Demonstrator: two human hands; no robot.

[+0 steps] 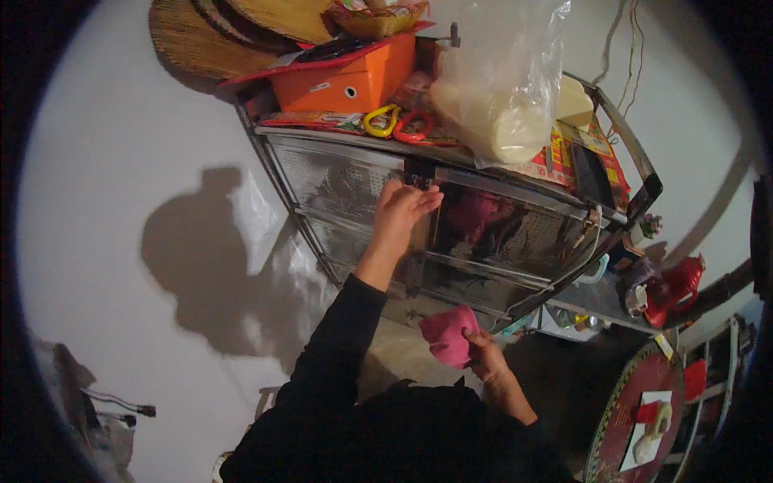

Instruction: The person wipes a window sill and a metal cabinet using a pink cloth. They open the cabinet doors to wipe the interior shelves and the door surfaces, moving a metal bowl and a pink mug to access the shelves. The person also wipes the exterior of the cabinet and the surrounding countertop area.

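My left hand [403,208] is raised to the front of a metal cabinet [356,224], its fingers at the dark latch [420,172] where the two doors meet below the top edge. Whether the fingertips grip the latch is not clear. Lower down, my right hand [488,357] holds a folded pink cloth [450,335] between thumb and fingers, away from the cabinet. Perforated panels [338,178] show on the left door; the right door [501,223] has a dark, reflective surface with a pink reflection in it.
On the cabinet top are an orange box [338,81], scissors with yellow [380,122] and red [413,127] handles, a clear plastic bag [513,115] with pale contents, and a dark flat object [590,172]. A white cord [580,271] hangs at right. A round red table [625,398] stands lower right.
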